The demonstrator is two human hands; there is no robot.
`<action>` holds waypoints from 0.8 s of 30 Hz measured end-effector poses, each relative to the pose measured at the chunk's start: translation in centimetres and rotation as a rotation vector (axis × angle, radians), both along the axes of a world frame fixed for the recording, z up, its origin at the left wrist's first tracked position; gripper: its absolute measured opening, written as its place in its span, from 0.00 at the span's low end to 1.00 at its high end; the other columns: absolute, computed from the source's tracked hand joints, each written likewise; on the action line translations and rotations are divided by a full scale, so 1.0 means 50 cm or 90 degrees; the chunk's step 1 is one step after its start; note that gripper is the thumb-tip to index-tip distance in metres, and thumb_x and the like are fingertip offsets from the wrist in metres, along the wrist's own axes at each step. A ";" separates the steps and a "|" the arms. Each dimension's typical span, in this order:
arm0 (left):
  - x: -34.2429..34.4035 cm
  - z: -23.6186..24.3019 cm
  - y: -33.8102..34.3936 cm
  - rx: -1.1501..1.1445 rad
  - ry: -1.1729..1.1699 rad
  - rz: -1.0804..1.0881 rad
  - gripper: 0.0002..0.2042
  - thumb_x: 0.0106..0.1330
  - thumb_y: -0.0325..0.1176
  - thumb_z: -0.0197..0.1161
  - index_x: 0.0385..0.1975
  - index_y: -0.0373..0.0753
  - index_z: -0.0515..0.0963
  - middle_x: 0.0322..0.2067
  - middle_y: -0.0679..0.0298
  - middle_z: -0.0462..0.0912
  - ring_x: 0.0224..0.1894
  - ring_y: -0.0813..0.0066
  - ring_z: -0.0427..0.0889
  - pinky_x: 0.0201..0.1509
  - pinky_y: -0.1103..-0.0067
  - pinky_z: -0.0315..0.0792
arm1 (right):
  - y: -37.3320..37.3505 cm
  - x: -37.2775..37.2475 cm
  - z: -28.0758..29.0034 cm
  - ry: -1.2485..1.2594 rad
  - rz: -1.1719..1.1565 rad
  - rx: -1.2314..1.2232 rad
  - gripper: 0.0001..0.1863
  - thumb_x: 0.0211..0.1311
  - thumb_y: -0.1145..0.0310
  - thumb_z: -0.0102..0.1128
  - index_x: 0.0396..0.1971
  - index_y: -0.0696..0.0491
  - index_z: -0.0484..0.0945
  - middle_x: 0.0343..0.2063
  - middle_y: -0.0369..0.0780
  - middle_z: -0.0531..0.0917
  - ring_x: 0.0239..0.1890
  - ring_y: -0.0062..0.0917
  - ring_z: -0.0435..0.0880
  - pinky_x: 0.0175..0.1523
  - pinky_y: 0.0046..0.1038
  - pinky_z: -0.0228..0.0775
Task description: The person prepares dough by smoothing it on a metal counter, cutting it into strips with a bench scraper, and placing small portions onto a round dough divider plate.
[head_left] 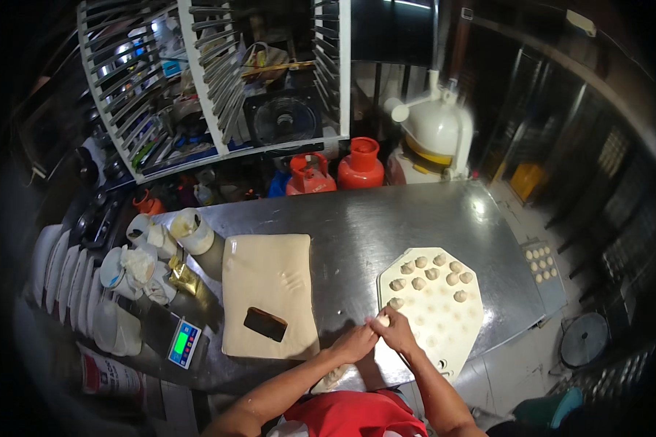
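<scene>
My left hand (356,343) and my right hand (396,331) meet at the left edge of a cream eight-sided board (459,328) on the steel table. Between their closed fingers shows a small pale piece of dough (382,320). Several shaped dough balls (419,283) sit on the far part of the board, and one more dough ball (396,303) lies just beyond my right hand. Round marks dot the bare part of the board. Left of my hands spreads a thick slab of dough (266,266), with a dark, flat rectangular thing (265,324) on it.
A digital scale (184,344) with a lit green display stands left of the slab. Behind it are white tubs (192,231) and a gold packet (187,278). Red gas cylinders (361,164), a tall rack (208,80) and a white machine (434,127) stand beyond the table.
</scene>
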State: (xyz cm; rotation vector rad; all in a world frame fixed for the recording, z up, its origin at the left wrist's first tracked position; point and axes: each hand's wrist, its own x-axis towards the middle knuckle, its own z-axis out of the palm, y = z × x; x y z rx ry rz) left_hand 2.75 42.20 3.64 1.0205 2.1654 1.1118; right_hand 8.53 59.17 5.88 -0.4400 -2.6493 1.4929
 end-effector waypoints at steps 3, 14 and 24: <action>0.004 0.063 0.065 -0.045 0.094 -0.012 0.16 0.74 0.33 0.53 0.45 0.22 0.78 0.39 0.31 0.85 0.42 0.32 0.86 0.46 0.50 0.79 | 0.042 -0.010 0.000 0.136 -0.073 0.110 0.21 0.69 0.54 0.67 0.35 0.62 0.81 0.27 0.55 0.85 0.33 0.42 0.87 0.44 0.42 0.77; -0.012 -0.124 0.081 -0.166 -0.033 0.111 0.18 0.73 0.36 0.58 0.55 0.30 0.70 0.41 0.36 0.86 0.49 0.32 0.85 0.56 0.55 0.77 | 0.116 0.054 -0.083 -0.024 -0.015 -0.063 0.17 0.68 0.62 0.65 0.50 0.58 0.83 0.39 0.53 0.85 0.43 0.46 0.86 0.52 0.42 0.78; 0.013 -0.209 0.004 -0.158 -0.074 0.172 0.25 0.72 0.34 0.59 0.66 0.29 0.69 0.62 0.32 0.74 0.67 0.37 0.75 0.73 0.59 0.68 | 0.250 -0.045 -0.185 0.091 -0.060 0.196 0.22 0.66 0.64 0.72 0.56 0.53 0.80 0.45 0.51 0.82 0.44 0.47 0.85 0.52 0.40 0.81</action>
